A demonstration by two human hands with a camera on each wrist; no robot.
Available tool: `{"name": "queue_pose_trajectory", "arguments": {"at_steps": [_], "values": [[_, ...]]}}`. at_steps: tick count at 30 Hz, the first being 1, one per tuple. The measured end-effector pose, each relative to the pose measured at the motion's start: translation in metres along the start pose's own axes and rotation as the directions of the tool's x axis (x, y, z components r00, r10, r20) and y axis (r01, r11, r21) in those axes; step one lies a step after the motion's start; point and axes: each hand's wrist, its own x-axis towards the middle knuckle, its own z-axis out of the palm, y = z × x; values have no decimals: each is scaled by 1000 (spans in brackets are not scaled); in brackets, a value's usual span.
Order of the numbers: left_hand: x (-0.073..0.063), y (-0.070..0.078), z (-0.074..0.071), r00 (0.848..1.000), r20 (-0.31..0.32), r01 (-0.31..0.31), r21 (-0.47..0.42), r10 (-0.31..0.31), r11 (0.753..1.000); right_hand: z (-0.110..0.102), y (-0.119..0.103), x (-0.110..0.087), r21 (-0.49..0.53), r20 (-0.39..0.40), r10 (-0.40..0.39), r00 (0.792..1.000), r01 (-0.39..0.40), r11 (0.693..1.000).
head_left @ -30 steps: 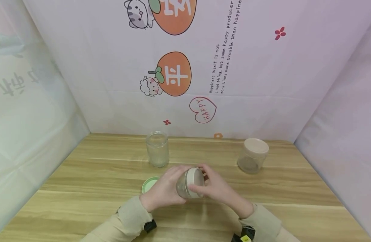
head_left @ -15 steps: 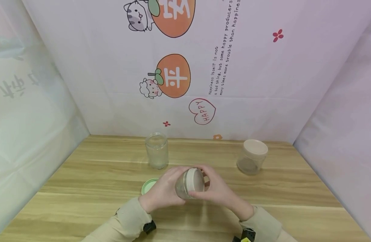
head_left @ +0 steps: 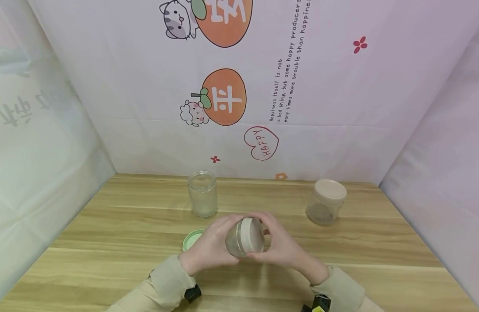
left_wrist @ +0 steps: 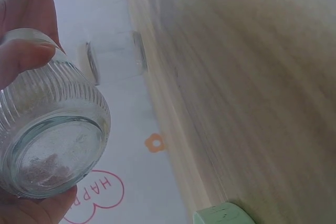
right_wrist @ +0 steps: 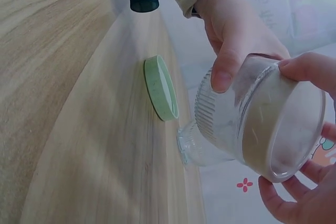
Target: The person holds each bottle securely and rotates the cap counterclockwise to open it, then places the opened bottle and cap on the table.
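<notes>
My left hand (head_left: 210, 245) grips clear ribbed-glass jar (head_left: 233, 242); right hand (head_left: 280, 243) pinches off-white disc lid (head_left: 254, 236), thumb slid lower: probably twisting.

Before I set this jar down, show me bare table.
Bare table: the far stretch between open jar and lidded jar; left of the green lid; right of the right hand. Crowded: the middle, where the left hand and right hand hold a tilted jar beside the lid.
</notes>
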Motion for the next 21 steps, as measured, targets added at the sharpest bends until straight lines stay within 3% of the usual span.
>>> {"name": "queue_pose_trajectory", "arguments": {"at_steps": [15, 21], "values": [[0, -3, 0, 1000, -23, -21, -35, 20, 999, -2, 7, -2, -36, -11, -135, 991, 134, 990], [-1, -1, -2, 998, -38, 45, -55, -48, 997, -2, 9, -2, -1, -34, -150, 988, 150, 989]]}}
